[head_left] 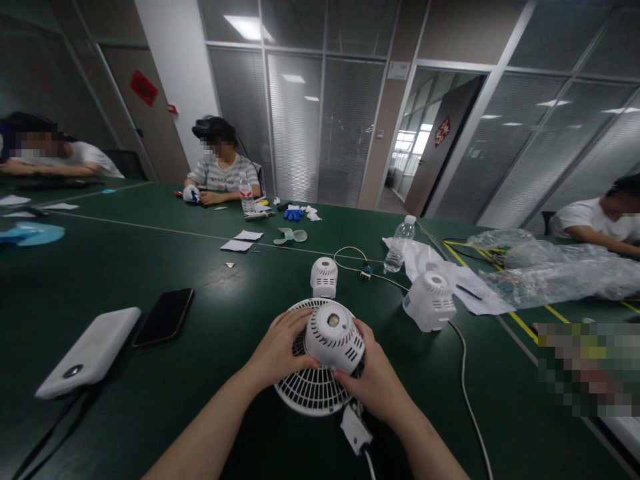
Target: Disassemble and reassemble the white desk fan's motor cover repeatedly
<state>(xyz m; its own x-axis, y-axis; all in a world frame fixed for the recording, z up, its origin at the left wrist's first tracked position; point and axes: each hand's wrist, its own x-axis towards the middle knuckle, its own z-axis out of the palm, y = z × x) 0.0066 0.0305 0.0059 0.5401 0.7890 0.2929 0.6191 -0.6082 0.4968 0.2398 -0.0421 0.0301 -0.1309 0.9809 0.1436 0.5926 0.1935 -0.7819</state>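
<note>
Both my hands are closed around a white vented motor cover (pixel 336 337) of a small fan, one on each side. My left hand (pixel 286 343) grips its left side, with the thumb at the lower front edge. On the other side, my right hand (pixel 373 373) wraps the right edge, thumb below. Under the cover lies a round white fan grille (pixel 310 390), partly hidden by my hands. Just behind stands another white vented housing (pixel 324 277). A white switch box (pixel 356 430) with a cable hangs near my right wrist.
A white fan base (pixel 431 303) with a cable and a clear bottle (pixel 400 243) stand to the right. At left lie a black phone (pixel 164 318) and a white power bank (pixel 90 350). Fan blades (pixel 291 235) and paper sheets lie farther back. Other people sit around the table.
</note>
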